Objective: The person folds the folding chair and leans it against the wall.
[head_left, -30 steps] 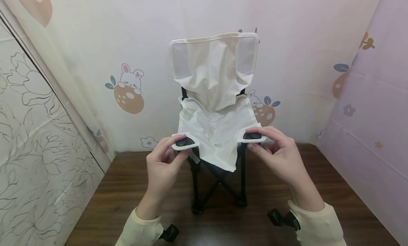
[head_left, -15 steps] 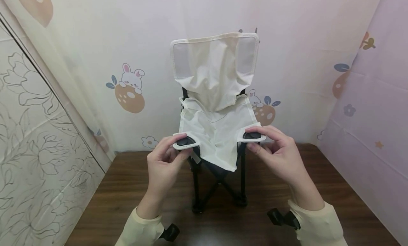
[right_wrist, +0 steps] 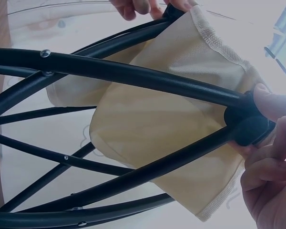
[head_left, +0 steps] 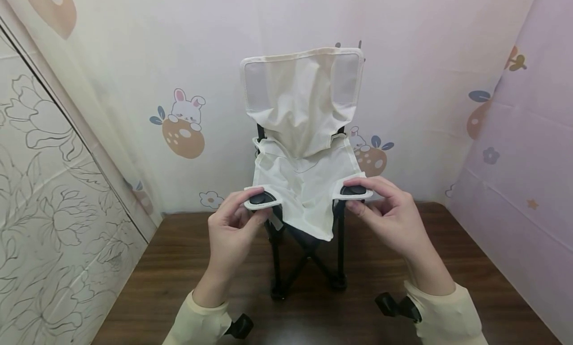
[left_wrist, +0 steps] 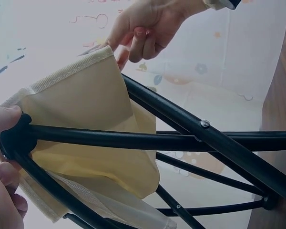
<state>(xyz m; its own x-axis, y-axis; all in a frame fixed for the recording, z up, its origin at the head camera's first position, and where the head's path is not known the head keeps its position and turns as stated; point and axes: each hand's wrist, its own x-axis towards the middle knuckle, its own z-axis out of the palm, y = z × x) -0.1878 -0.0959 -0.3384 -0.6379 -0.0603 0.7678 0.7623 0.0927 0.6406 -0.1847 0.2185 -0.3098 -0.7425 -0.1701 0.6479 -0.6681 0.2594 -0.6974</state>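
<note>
A small folding chair with a cream fabric seat and back (head_left: 306, 176) stands upright in the head view. Its crossed black tube legs (head_left: 308, 258) rest on the table. My left hand (head_left: 230, 230) pinches the front left corner of the seat, index finger on top of the black corner patch (head_left: 261, 198) and thumb below. At the front right corner my right hand (head_left: 394, 213) pinches the matching black patch (head_left: 353, 190) the same way. From beneath, both wrist views show black plastic joints (left_wrist: 19, 136) (right_wrist: 248, 119) joining the tubes at these corners, with my fingers around them.
The chair stands on a dark brown wooden table (head_left: 179, 285). A pale curtain (head_left: 425, 111) printed with rabbits and fruit hangs close behind it. A purple-tinted cloth (head_left: 519, 161) borders the right side, and a flower-patterned panel (head_left: 49, 211) the left.
The left front corner and my left hand have shifted very slightly to the right. Both hands keep the same pinch on the seat corners.
</note>
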